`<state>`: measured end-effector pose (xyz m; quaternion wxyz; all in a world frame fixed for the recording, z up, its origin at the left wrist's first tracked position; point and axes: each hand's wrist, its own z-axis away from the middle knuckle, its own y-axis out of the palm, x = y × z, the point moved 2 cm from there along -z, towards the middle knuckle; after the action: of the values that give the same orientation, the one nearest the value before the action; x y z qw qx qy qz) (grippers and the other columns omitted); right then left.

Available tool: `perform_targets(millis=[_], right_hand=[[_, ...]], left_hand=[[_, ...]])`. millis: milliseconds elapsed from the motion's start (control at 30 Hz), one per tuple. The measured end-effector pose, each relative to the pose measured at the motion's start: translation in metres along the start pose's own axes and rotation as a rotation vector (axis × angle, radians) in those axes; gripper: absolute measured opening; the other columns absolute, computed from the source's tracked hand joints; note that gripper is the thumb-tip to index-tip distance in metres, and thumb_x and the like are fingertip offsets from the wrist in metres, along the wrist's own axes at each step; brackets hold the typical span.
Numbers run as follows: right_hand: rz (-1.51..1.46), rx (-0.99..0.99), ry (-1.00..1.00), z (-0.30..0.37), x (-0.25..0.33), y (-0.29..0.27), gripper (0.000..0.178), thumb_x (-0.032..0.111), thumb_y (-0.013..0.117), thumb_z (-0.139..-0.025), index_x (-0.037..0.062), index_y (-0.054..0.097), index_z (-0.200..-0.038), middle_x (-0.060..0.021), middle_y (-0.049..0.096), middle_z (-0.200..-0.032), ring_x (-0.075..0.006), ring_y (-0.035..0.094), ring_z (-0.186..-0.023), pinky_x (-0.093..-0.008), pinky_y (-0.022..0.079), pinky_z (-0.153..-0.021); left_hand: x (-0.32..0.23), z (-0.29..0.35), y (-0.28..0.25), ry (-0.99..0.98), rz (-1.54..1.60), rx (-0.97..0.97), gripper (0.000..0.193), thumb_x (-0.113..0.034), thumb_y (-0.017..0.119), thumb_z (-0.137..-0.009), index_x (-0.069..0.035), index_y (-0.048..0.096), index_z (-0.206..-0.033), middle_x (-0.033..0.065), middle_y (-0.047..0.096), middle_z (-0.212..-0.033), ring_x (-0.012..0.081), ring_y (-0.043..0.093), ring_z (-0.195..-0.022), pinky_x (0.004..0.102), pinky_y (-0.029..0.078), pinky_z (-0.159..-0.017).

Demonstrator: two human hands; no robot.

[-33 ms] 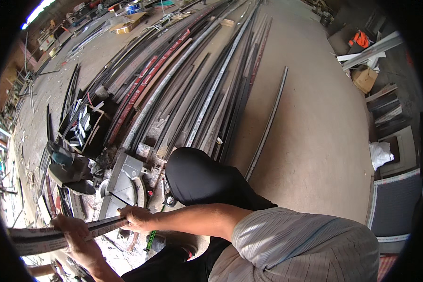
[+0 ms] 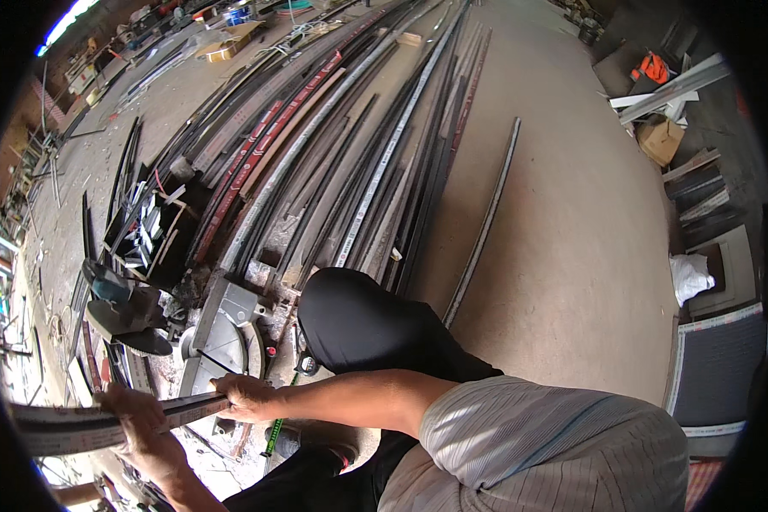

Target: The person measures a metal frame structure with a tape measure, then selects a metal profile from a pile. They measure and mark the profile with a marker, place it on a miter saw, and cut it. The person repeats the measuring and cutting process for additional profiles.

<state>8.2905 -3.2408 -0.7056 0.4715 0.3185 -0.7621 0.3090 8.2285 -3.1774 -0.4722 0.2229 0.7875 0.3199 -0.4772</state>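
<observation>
My left hand is closed around a long profile bar with pale printed film and a dark groove, at the lower left. Farther along the same bar, my right hand grips its right end, beside the round base of a mitre saw. The bar runs across the near side of this base, toward the left edge of view. Left of the base is the saw's head, with a dark round blade beneath it. Whether the bar touches the base I cannot tell.
Many long profiles lie fanned across the floor ahead. A single strip lies apart to their right. A box of offcuts stands behind the saw. By my knee are a small round tool and a green strip.
The bar's left end sits very slightly higher in view. Both hands keep their grip on it, and little else differs.
</observation>
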Motion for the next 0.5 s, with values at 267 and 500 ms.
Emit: perform_targets(millis=[267, 500], right_hand=[[-0.451, -0.006, 0.155, -0.019, 0.043, -0.028, 0.032, 0.014, 0.077, -0.089, 0.0026, 0.064, -0.116, -0.0168, 0.074, -0.099, -0.0259, 0.073, -0.090, -0.0396, 0.055, -0.081], [-0.435, -0.051, 0.086, -0.012, 0.006, 0.010, 0.029, 0.022, 0.068, -0.096, 0.0034, 0.066, -0.118, -0.0206, 0.073, -0.109, -0.0332, 0.069, -0.099, -0.0439, 0.053, -0.089]], left_hand=[[0.014, -0.019, 0.106, -0.165, -0.332, 0.071, 0.026, -0.013, 0.071, -0.103, -0.011, 0.057, -0.081, -0.0064, 0.050, -0.065, 0.0008, 0.040, -0.053, 0.0219, 0.027, -0.050], [0.044, -0.036, 0.154, -0.217, -0.452, 0.317, 0.010, -0.009, 0.076, -0.098, 0.000, 0.073, -0.103, -0.0038, 0.066, -0.080, 0.0029, 0.051, -0.066, 0.0229, 0.042, -0.058]])
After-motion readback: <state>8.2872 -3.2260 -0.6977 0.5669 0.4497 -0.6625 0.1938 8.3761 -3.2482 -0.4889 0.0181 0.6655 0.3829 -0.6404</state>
